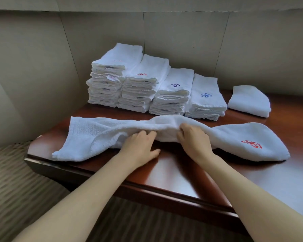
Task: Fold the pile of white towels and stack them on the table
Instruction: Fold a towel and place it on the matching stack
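Folding in hand: left hand and right hand each pinch the towel mid-length, fingers curled into cloth. Judged next: fold the ends, add to stacks far on the table.

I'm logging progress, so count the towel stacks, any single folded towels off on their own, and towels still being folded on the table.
Stacks of folded towels: 4
Single folded towel apart, at the right: 1
Towel being folded, under both hands: 1
Total: 6
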